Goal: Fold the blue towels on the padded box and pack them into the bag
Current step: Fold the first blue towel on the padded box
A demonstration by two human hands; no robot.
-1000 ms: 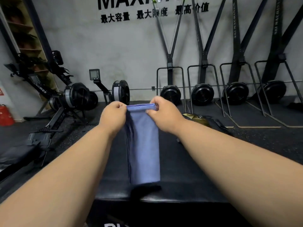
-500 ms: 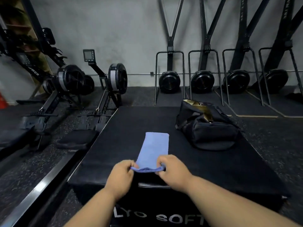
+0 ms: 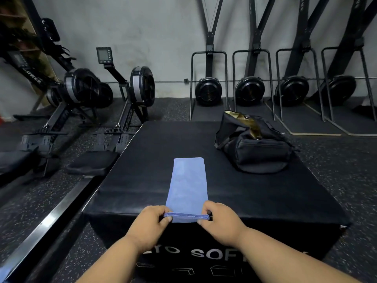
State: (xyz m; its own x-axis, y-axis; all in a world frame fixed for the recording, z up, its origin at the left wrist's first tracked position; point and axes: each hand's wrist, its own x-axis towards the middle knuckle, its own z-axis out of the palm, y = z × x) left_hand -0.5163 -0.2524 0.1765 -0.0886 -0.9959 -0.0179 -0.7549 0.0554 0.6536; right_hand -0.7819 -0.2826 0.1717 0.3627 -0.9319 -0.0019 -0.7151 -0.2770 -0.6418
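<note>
A blue towel (image 3: 187, 184), folded into a long narrow strip, lies flat on the black padded box (image 3: 255, 197), running from the near edge toward the middle. My left hand (image 3: 149, 227) pinches the towel's near left corner, and my right hand (image 3: 220, 221) pinches its near right corner, both at the box's front edge. A black bag (image 3: 259, 152) with its top open and a gold lining showing sits on the box's far right part, apart from the towel.
Two rowing machines (image 3: 134, 103) stand on the speckled floor to the left of the box. Several ski machines (image 3: 209, 90) line the back wall. A metal rail (image 3: 47, 217) runs along the floor at the left.
The towel, held up in the air a second ago, has been laid flat on the box. Both hands came down and back to the front edge, still holding its near corners.
</note>
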